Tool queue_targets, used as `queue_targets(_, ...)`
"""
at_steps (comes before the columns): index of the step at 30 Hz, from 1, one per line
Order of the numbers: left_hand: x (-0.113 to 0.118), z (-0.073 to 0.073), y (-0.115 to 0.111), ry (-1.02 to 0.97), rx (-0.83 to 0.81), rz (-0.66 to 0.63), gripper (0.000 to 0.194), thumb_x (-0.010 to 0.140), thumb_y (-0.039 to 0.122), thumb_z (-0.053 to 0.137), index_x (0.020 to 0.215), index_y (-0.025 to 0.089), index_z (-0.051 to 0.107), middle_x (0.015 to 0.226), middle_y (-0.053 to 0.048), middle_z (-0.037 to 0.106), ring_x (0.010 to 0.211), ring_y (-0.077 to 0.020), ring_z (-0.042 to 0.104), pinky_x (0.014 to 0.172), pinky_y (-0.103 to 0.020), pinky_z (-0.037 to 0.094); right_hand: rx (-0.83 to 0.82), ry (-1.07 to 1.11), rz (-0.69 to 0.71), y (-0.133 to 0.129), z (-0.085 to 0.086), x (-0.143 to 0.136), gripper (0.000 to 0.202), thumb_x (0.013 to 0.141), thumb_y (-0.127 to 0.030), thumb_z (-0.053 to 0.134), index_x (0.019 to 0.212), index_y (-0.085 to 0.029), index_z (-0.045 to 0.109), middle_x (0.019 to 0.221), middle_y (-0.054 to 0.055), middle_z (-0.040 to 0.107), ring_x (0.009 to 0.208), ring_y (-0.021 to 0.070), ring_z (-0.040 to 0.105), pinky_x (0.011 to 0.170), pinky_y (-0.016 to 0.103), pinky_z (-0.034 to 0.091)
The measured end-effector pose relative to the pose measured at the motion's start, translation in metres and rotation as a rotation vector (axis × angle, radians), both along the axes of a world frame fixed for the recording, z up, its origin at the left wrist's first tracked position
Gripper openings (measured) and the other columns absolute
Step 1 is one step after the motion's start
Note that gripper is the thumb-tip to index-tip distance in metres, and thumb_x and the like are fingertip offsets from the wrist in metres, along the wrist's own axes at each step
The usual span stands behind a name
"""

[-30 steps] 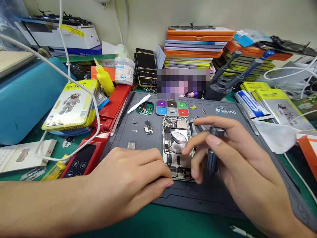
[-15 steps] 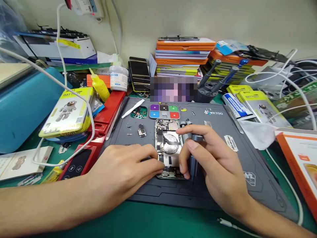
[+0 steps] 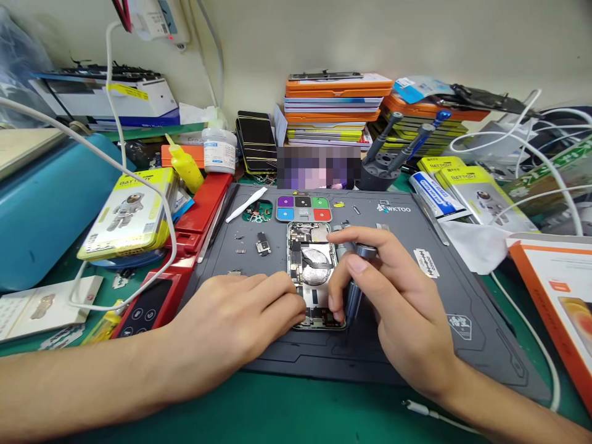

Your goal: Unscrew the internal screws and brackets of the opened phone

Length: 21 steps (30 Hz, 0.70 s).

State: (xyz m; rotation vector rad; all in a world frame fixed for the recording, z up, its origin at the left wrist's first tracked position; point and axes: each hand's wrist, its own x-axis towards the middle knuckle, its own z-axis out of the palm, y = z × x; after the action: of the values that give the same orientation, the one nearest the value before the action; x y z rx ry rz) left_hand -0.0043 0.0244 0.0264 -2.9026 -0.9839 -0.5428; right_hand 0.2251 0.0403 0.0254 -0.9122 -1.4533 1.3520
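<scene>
An opened phone (image 3: 319, 302) lies upright in my view on the dark repair mat (image 3: 296, 364), its inside parts showing. A round silver disc sits in its middle. My left hand (image 3: 250, 314) rests at the phone's lower left edge with fingers curled and pressed together; whatever its fingertips hold is hidden. My right hand (image 3: 407, 308) is closed around a dark metal screwdriver (image 3: 354, 299), which leans beside the phone's right side. The right index finger reaches to the phone's upper right edge, and other fingertips touch near its lower right.
A coloured screw tray (image 3: 304, 213) lies behind the phone. Left of it are a white pry stick (image 3: 246, 205) and a small loose part (image 3: 263, 244). A razor blade (image 3: 425, 263) lies on the right. Battery boxes (image 3: 127, 213) and a screwdriver stand (image 3: 380, 171) surround the mat.
The screwdriver in my right hand has tilted, its lower end shifting left. My left fingers have curled in closer, covering more of the phone's lower left. The whole view has shifted slightly.
</scene>
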Motion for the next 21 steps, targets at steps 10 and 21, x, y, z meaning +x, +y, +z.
queue_targets(10, -0.0078, 0.0005, 0.0055, -0.096, -0.158, -0.011, 0.035, 0.118, 0.025, 0.038, 0.109, 0.021, 0.072, 0.099, 0.0, 0.074, 0.075, -0.0132, 0.071, 0.061, -0.026, 0.046, 0.019, -0.019, -0.064, 0.002, 0.0026, 0.0009, 0.019, 0.111, -0.036, 0.05, 0.126, -0.031, 0.061, 0.069, -0.003, 0.069, 0.059, 0.0156, 0.064, 0.054, 0.028, 0.051)
queue_targets(21, -0.0061, 0.0092, 0.0017, -0.408, -0.645, 0.073, 0.016, 0.112, 0.028, 0.057, 0.101, 0.023, 0.067, 0.093, 0.005, 0.072, 0.08, -0.009, 0.069, 0.073, -0.018, 0.052, -0.004, 0.01, -0.168, 0.0029, 0.0081, -0.0002, 0.02, 0.109, -0.04, 0.051, 0.124, -0.031, 0.06, 0.075, -0.001, 0.074, 0.062, 0.0169, 0.066, 0.052, 0.028, 0.049)
